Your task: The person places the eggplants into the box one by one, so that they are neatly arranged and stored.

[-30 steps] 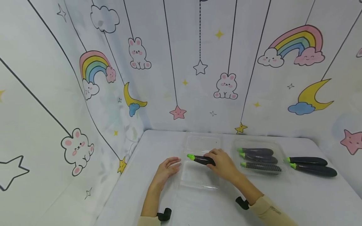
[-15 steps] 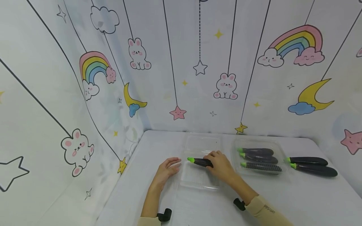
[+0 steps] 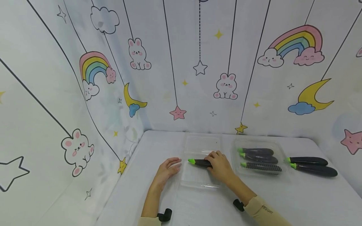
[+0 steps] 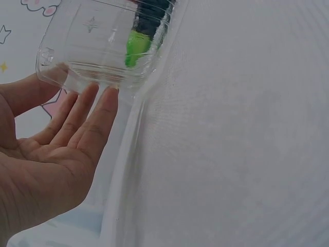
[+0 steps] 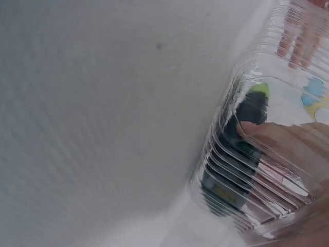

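Observation:
A clear plastic box (image 3: 198, 180) with its lid opened back lies on the white table. In it is a dark eggplant (image 3: 201, 162) with a bright green stem end pointing left. My right hand (image 3: 220, 166) grips the eggplant's right part from above, covering that end; in the right wrist view the thumb (image 5: 249, 128) shows through the ribbed wall, against the eggplant (image 5: 252, 108). My left hand (image 3: 167, 171) is beside the box's left side, fingers relaxed. In the left wrist view its fingertips (image 4: 110, 95) are right at the rim of the box (image 4: 85, 72).
To the right stands a second clear container (image 3: 236, 169) with three eggplants, the front one seen through ribbed plastic. Farther right, two more eggplants (image 3: 314, 170) lie loose on the table (image 3: 305, 197). A patterned cloth wall (image 3: 158, 81) rises behind and to the left.
My right hand has lowered the eggplant a little into the box, and its forearm has shifted slightly left. The left hand has stayed in place.

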A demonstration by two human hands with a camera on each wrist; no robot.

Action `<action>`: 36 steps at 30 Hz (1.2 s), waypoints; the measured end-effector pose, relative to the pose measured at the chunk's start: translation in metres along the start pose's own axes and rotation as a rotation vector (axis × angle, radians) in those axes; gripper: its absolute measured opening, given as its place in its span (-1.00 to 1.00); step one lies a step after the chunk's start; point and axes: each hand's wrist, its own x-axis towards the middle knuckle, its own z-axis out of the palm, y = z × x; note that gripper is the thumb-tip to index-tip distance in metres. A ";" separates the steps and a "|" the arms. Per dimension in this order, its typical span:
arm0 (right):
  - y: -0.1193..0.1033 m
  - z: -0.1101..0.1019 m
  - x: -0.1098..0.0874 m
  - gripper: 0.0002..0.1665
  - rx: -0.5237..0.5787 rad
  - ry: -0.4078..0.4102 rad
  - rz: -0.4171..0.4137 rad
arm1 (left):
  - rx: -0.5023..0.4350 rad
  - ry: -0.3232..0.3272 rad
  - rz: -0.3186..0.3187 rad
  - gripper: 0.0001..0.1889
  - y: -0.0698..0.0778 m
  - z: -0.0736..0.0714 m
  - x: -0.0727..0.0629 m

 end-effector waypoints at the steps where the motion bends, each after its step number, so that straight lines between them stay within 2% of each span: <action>1: 0.000 0.000 -0.001 -0.49 0.000 0.001 0.001 | -0.002 0.000 -0.002 -0.45 0.000 0.000 0.000; 13: 0.002 -0.018 -0.010 -0.48 0.055 0.047 0.012 | -0.002 -0.007 -0.002 -0.44 0.001 0.003 0.001; 19: 0.003 -0.035 -0.015 -0.54 0.086 0.107 0.004 | 0.000 -0.010 0.005 -0.46 0.001 0.003 0.000; 25: 0.008 -0.054 -0.018 -0.56 0.100 0.189 -0.040 | 0.003 -0.003 0.009 -0.46 0.002 0.002 -0.002; 36: 0.030 -0.096 -0.029 -0.60 0.080 0.235 0.027 | 0.012 0.000 0.011 -0.46 0.001 0.002 -0.002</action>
